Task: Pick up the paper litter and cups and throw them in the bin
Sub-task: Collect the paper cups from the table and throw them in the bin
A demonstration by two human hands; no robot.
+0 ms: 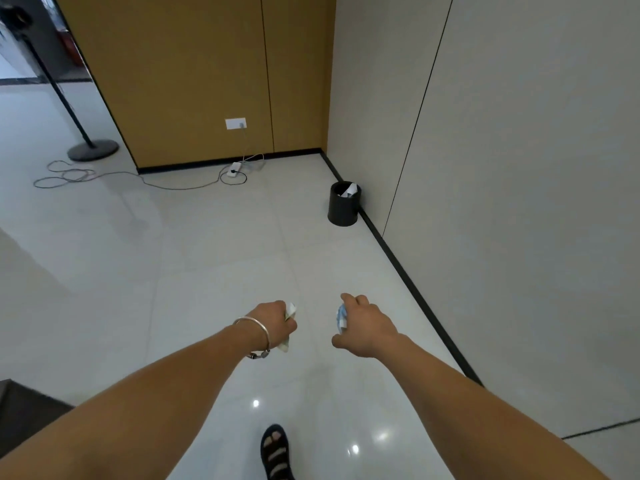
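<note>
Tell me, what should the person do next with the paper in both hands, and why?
Probably step forward towards the round black bin by the white wall. The left hand grips crumpled greenish-white paper and the right hand grips crumpled blue-white paper, but the bin stands well ahead, likely too far to drop them in.

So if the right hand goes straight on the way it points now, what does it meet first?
Probably the black round waste bin against the pale wall. The right hand, gripping blue-and-white crumpled paper, points roughly at it, with only bare glossy floor between; depth is hard to judge.
</note>
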